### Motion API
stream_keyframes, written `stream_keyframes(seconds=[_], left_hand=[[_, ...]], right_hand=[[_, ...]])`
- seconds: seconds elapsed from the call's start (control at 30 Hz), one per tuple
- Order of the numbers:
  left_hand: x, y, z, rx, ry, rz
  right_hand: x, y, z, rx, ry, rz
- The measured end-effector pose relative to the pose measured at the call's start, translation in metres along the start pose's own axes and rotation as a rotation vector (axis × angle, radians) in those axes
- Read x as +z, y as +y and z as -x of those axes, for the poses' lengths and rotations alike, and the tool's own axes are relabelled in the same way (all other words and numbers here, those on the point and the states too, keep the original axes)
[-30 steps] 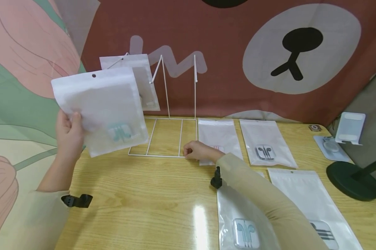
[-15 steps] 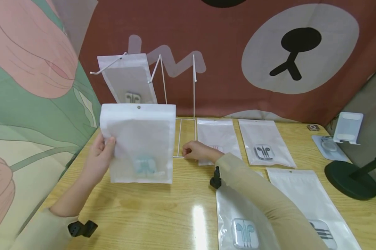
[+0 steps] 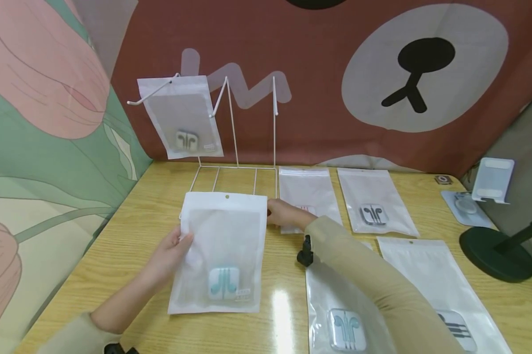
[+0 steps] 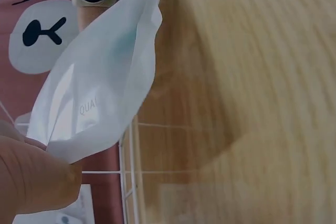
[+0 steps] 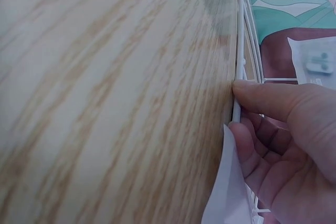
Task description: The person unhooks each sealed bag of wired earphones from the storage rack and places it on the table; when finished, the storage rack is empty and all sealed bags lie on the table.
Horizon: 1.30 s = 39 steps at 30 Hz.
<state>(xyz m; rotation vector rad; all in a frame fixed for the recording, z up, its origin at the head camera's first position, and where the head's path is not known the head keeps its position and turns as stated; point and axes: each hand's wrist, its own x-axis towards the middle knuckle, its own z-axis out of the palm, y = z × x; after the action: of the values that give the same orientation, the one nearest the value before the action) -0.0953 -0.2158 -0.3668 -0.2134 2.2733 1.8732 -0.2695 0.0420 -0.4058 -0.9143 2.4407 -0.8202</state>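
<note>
My left hand (image 3: 170,253) pinches the left edge of a white zip bag (image 3: 221,233), thumb on its front. Through the bag shows a square case of teal earphones (image 3: 223,283). The left wrist view has the same bag (image 4: 100,93) bowed, thumb (image 4: 39,182) at its edge. My right hand (image 3: 285,215) is at the front right corner of a white wire rack (image 3: 274,142). In the right wrist view that hand (image 5: 299,135) pinches the rack's base wire (image 5: 241,35) between thumb and finger. Another earphone bag (image 3: 179,110) hangs on the rack's left hook.
Right of the rack lie more earphone bags: one under my right wrist (image 3: 308,184), one with black earphones (image 3: 372,196), and two nearer (image 3: 337,290) (image 3: 418,265). A phone stand (image 3: 493,179) and a dark round base (image 3: 498,255) occupy the right side. A printed cloth (image 3: 319,123) hangs behind.
My left hand has brought the bag down and right, away from the left hook and in front of the rack's base. The hanging bag is uncovered. My right hand has stayed put.
</note>
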Motion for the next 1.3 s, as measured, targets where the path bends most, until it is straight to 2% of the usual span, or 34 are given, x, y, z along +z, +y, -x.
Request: stream_keyframes(seconds=[0.1,0.27,0.4,0.57,0.67,0.8,1.03,1.3], left_hand=[[0.002,-0.006,0.002,-0.039,-0.014,-0.004],[0.000,-0.012,0.002,-0.074,-0.087,-0.027],[-0.009,-0.015,-0.002,-0.047,-0.187,-0.117],[-0.024,-0.019,-0.011,-0.023,-0.358,-0.259],[-0.030,-0.021,-0.016,-0.009,-0.418,-0.327],[-0.031,-0.023,-0.021,-0.012,-0.441,-0.355],[-0.023,-0.028,-0.029,-0.036,-0.468,-0.366],[-0.012,-0.028,-0.033,-0.082,-0.441,-0.382]], right_hand=[[0.000,0.000,0.000,-0.012,-0.006,-0.005],[0.000,0.001,0.000,-0.039,-0.016,-0.014],[0.000,0.001,0.001,-0.041,-0.024,-0.031],[0.000,0.000,0.001,-0.031,-0.026,-0.062],[0.000,0.000,0.001,-0.030,-0.023,-0.065],[0.000,0.001,0.001,-0.025,-0.020,-0.065],[0.001,0.001,0.000,-0.011,-0.023,-0.065],[0.000,0.001,0.001,-0.022,-0.021,-0.078]])
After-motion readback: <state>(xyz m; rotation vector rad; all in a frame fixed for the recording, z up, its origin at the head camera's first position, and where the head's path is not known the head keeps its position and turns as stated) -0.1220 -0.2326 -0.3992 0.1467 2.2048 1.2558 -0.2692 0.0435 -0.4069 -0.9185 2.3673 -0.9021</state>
